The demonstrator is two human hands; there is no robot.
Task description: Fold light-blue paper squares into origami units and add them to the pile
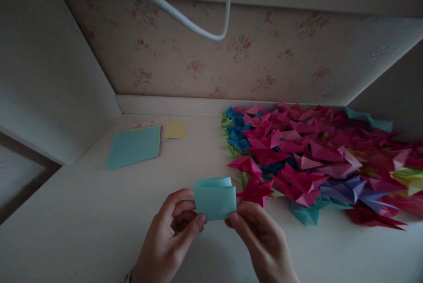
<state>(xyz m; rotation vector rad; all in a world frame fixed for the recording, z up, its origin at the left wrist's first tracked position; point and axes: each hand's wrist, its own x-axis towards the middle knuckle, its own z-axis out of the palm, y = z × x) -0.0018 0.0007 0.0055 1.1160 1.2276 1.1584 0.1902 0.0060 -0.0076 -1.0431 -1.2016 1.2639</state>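
A light turquoise sheet of origami paper (215,203), folded over on itself, is held up above the white desk. My left hand (176,232) pinches its lower left corner between thumb and fingers. At the lower right corner, my right hand (259,239) grips the same paper. The fold's upper edge shows two layers standing slightly apart. To the left lies a stack of turquoise paper sheets (135,147), with a small yellow paper square (175,130) beside it. Many folded paper cranes (300,181) in pink, red, blue, green and purple are heaped on the right.
A white cable (185,20) hangs across the top of the view. Behind the desk (82,212) rises a floral-papered wall (211,58). White panels (56,76) border the left side, and the crane heap reaches close to my right hand.
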